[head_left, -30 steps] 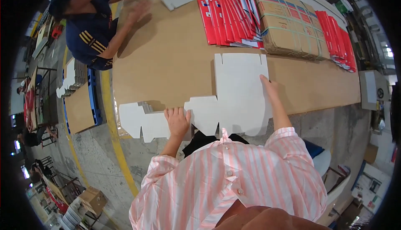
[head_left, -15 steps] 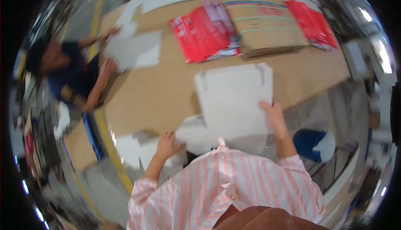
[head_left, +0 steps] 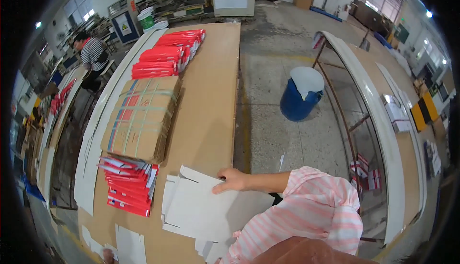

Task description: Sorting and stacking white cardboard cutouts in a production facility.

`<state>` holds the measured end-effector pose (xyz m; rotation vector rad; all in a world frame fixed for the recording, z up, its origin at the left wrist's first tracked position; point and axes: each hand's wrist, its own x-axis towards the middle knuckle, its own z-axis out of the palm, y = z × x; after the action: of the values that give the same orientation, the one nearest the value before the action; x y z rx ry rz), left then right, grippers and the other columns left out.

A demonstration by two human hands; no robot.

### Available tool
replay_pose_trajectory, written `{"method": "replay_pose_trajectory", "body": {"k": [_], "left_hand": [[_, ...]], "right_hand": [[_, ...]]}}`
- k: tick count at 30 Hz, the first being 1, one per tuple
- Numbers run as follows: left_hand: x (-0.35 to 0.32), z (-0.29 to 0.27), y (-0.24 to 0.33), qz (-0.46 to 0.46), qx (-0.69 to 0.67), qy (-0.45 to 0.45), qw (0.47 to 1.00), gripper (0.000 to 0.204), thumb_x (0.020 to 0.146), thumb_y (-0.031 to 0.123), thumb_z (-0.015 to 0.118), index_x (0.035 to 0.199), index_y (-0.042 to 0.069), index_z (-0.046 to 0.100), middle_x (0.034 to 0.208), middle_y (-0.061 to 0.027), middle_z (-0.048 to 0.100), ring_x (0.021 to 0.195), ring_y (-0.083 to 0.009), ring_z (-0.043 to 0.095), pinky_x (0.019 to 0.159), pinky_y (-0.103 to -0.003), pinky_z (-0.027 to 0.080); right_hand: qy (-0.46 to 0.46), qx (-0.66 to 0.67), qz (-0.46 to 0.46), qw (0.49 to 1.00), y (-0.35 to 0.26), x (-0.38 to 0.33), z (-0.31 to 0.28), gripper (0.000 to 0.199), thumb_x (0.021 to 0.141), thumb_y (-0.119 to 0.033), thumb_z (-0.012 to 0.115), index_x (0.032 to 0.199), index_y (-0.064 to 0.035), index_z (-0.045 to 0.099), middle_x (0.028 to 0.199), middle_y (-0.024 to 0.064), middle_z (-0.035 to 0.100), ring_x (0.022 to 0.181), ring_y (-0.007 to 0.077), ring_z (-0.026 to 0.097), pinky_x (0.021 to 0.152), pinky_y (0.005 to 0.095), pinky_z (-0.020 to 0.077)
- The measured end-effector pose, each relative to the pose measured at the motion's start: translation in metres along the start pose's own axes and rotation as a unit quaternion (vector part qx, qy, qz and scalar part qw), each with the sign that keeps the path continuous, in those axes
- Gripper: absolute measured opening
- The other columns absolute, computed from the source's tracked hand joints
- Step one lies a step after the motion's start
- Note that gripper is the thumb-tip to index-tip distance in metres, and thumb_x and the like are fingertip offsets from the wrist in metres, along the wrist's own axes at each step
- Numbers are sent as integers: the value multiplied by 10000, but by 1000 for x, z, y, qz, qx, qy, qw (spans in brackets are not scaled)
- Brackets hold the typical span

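My right hand [head_left: 232, 180] grips the edge of a stack of flat, slotted white cardboard sheets [head_left: 201, 209], with the thumb lying on top. The stack rests on the brown table near my body. More white cardboard pieces [head_left: 207, 248] stick out below it, partly cut off by my striped sleeve and the lower edge. My left hand is out of view. At the lower left a co-worker's hand [head_left: 109, 256] touches a white sheet. Another white cardboard sheet [head_left: 130, 245] lies beside that hand.
Left of the stack lies a pile of red packages [head_left: 129, 187]. Beyond it stands a strapped brown carton [head_left: 141, 118], then more red packages [head_left: 165, 55] on the table [head_left: 211, 86]. A blue bin [head_left: 299, 101] stands on the floor at right, near another long table [head_left: 378, 134]. Someone sits far left [head_left: 93, 55].
My view has swung to the right, so the table now runs away ahead of me. My left hand has left the view. My right hand stays at the white stack's edge.
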<state>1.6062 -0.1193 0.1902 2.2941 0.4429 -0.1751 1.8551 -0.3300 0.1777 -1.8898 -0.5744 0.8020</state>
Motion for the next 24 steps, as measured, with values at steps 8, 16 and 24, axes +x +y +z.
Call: {"method": "replay_pose_trajectory", "body": {"k": [8,16,24], "left_hand": [[80,68,90,10,128,-118,985,819,585,648,646,949,-82,564,842,-247,608,817,-394,594,737,-440,472],[93,154,190,-132,183,-136,965,845,588,683,617,931,-87,566,804,-247,615,794,-401,601,720,-440,479],[188,206,292,-57,265,-149,951,905,575,759,557,874,-95,567,753,-255,615,756,-398,612,665,-448,489]], "right_hand": [[-23,151,124,980,106,-4,-108,697,658,-480,715,1065,70,579,1036,180,590,978,245,556,821,325,434],[84,307,229,920,192,-58,-277,479,746,-290,701,1051,60,584,1019,124,607,858,207,601,758,329,489],[232,439,134,858,240,-112,-423,432,742,-292,703,984,52,603,953,144,621,807,212,614,697,331,507]]}}
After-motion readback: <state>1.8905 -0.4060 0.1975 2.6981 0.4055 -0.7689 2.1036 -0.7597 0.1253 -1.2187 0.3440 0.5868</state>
